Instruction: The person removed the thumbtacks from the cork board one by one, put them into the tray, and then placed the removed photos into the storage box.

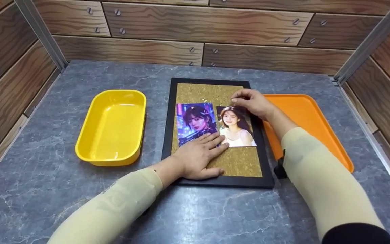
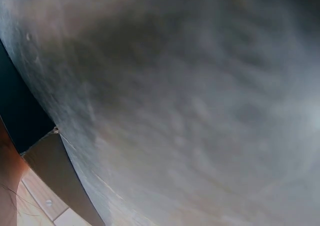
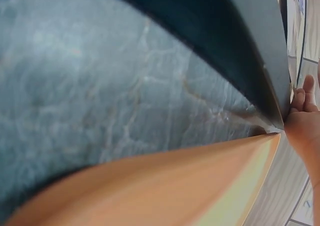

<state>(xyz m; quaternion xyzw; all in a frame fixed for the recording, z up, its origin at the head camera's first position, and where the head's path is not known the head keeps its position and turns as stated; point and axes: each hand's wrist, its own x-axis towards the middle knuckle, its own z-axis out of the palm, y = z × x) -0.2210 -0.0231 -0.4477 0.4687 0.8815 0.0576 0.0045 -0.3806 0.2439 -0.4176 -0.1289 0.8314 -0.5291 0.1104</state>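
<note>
A cork board [image 1: 195,91] in a black frame lies on the table in the head view. On its cork are two picture cards side by side: a purple-blue portrait card [image 1: 198,117] and a portrait card with a white top [image 1: 237,135]. My left hand [image 1: 201,156] lies flat across the lower part of the cards, fingers spread, thumb on the cork. At the upper edge of the right card, my right hand [image 1: 252,103] has thumb and forefinger close together; whether something is between them is hidden. Tiny shiny bits [image 1: 204,100] sit above the left card. The right wrist view shows the right hand [image 3: 305,118] at its edge.
To the left of the board stands a deep yellow bin [image 1: 84,144]. A shallow orange tray [image 1: 303,112] lies at the right, close to the board's frame, partly under the right forearm. Wood-patterned walls [image 1: 195,23] bound the table at the back and sides. The left wrist view is mostly blurred.
</note>
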